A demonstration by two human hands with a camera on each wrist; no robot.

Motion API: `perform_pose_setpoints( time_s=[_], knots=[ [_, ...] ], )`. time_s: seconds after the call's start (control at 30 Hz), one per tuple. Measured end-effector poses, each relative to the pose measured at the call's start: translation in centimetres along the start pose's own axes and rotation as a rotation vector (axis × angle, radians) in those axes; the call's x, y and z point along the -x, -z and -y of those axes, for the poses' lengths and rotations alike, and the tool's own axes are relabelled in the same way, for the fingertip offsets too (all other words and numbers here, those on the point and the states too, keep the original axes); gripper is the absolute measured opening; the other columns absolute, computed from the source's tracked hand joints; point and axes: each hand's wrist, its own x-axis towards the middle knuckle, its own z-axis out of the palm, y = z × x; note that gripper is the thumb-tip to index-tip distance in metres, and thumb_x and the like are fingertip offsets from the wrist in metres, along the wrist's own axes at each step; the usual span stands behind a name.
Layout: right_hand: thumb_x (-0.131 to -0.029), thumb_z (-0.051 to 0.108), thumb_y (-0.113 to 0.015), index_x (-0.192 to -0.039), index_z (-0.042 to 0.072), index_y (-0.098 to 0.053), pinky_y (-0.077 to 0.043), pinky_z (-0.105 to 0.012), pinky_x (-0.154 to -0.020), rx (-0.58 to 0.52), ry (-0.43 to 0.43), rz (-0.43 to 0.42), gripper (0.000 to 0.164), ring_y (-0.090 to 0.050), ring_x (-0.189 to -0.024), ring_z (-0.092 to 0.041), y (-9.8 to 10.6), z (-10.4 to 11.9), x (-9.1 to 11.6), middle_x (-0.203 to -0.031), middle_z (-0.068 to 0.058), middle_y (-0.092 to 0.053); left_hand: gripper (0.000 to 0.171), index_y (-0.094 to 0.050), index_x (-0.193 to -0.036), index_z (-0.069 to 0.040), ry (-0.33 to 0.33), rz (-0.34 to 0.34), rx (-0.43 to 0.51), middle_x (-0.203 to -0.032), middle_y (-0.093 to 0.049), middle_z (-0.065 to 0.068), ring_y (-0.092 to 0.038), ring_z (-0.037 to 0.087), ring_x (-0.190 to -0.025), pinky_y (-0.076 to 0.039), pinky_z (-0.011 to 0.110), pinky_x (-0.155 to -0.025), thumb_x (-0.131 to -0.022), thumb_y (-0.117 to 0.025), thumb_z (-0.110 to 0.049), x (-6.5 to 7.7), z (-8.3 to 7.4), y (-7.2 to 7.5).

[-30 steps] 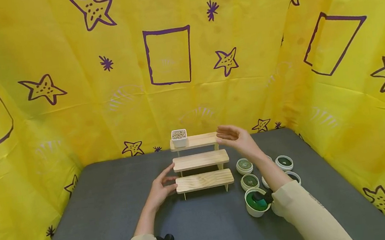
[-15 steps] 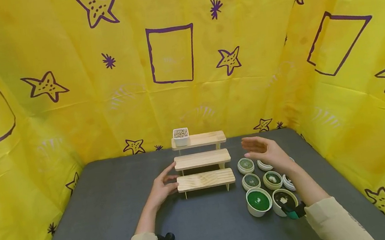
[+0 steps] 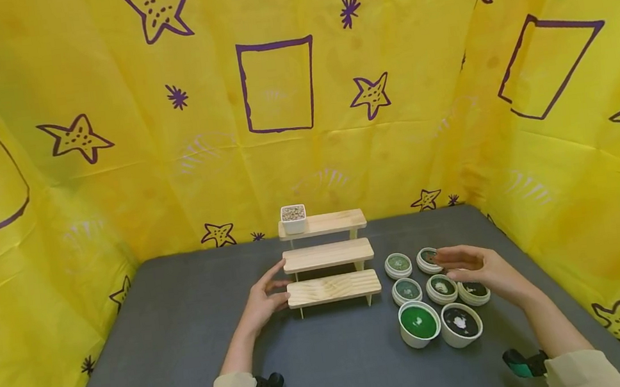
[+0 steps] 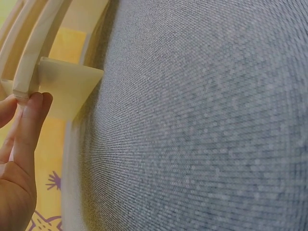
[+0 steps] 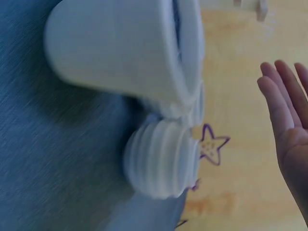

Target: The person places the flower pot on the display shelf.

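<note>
So the three-step wooden stand [image 3: 329,254] sits around the middle of the frame, and the left hand [image 3: 260,306] has a pinching grip on its left end, down at the bottom step. A small white cup [image 3: 295,226] of pebbly bits is parked top-left on it. The right hand [image 3: 484,269] hovers right of centre by some white tubs [image 3: 462,342] of green or dark stuff on the grey counter [image 3: 196,310], grip relaxed, fingers reaching out loosely.
</note>
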Motion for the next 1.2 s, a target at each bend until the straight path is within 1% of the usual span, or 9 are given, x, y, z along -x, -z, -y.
perform_pose_setpoints(
  time_s=[0.07,0.23,0.3,0.4,0.6,0.77,0.97,1.1,1.2],
  knots=[
    [-0.096,0.01,-0.06,-0.142,-0.004,-0.046,-0.053,-0.015,-0.09,-0.031,0.009,0.016,0.05,-0.063,-0.115,0.004,0.3,-0.6,0.6,-0.126,0.022,-0.065,0.073,-0.044,-0.15,-0.026,-0.003,-0.001,-0.005,-0.126,-0.061,0.03,-0.069,0.024,-0.095,-0.061,0.035,-0.078,-0.088,-0.063,0.008,0.0,0.0,0.0],
    [-0.097,0.003,-0.056,-0.142,-0.012,-0.041,-0.053,-0.016,-0.092,-0.087,0.001,0.083,0.05,-0.064,-0.117,-0.003,1.0,-1.6,1.7,-0.128,0.014,-0.067,0.072,-0.043,-0.15,-0.026,-0.007,-0.007,-0.012,-0.126,-0.062,0.03,-0.069,0.024,-0.096,-0.061,0.034,-0.077,-0.089,-0.062,0.007,0.1,0.1,0.0],
    [-0.096,0.002,-0.054,-0.141,-0.013,-0.041,-0.053,-0.017,-0.092,-0.107,-0.003,0.127,0.049,-0.065,-0.118,-0.006,1.3,-1.9,2.1,-0.129,0.012,-0.068,0.072,-0.044,-0.15,-0.026,-0.006,-0.007,-0.011,-0.126,-0.062,0.03,-0.069,0.024,-0.096,-0.061,0.034,-0.077,-0.089,-0.062,0.007,0.1,0.1,0.0],
    [-0.096,-0.001,-0.054,-0.14,-0.014,-0.042,-0.053,-0.019,-0.095,-0.146,0.01,0.2,0.048,-0.063,-0.12,-0.007,1.6,-2.5,2.7,-0.129,0.013,-0.067,0.072,-0.044,-0.15,-0.027,0.001,0.0,-0.002,-0.126,-0.062,0.029,-0.069,0.024,-0.096,-0.061,0.035,-0.077,-0.089,-0.062,0.007,0.1,0.1,0.0],
    [-0.094,-0.009,-0.051,-0.142,-0.019,-0.033,-0.049,-0.02,-0.103,-0.303,0.072,0.338,0.052,-0.056,-0.13,-0.007,1.8,-4.0,3.6,-0.139,0.008,-0.062,0.072,-0.044,-0.15,-0.027,0.0,0.009,-0.006,-0.126,-0.062,0.029,-0.068,0.025,-0.099,-0.061,0.037,-0.079,-0.089,-0.062,0.007,0.2,-0.1,-0.1],
    [-0.093,-0.012,-0.05,-0.143,-0.019,-0.03,-0.047,-0.02,-0.105,-0.374,0.098,0.37,0.054,-0.055,-0.133,-0.01,1.6,-4.8,3.8,-0.142,0.005,-0.06,0.072,-0.044,-0.15,-0.027,0.003,0.005,-0.006,-0.126,-0.061,0.029,-0.068,0.025,-0.1,-0.061,0.037,-0.08,-0.089,-0.062,0.006,0.2,-0.1,0.0],
    [-0.093,-0.011,-0.053,-0.145,-0.017,-0.03,-0.045,-0.018,-0.107,-0.395,0.08,0.403,0.057,-0.053,-0.134,-0.009,1.6,-5.1,3.8,-0.145,0.002,-0.058,0.072,-0.044,-0.15,-0.026,-0.003,0.001,-0.006,-0.126,-0.061,0.029,-0.068,0.023,-0.097,-0.061,0.036,-0.078,-0.089,-0.062,0.007,0.1,-0.1,0.0],
    [-0.092,-0.009,-0.056,-0.147,-0.014,-0.028,-0.042,-0.017,-0.11,-0.413,0.055,0.441,0.062,-0.05,-0.137,-0.008,1.6,-5.6,3.8,-0.151,-0.004,-0.052,0.073,-0.043,-0.15,-0.026,0.0,0.002,-0.001,-0.126,-0.061,0.029,-0.069,0.022,-0.094,-0.061,0.036,-0.078,-0.088,-0.062,0.007,0.1,-0.1,-0.1],
    [-0.09,-0.009,-0.057,-0.149,-0.012,-0.026,-0.04,-0.016,-0.111,-0.428,0.039,0.47,0.067,-0.047,-0.139,-0.006,1.5,-6.1,3.8,-0.154,-0.005,-0.048,0.073,-0.044,-0.15,-0.026,0.0,0.003,-0.001,-0.126,-0.061,0.029,-0.069,0.023,-0.095,-0.061,0.036,-0.079,-0.088,-0.062,0.008,0.1,-0.1,-0.1]
  ],
)
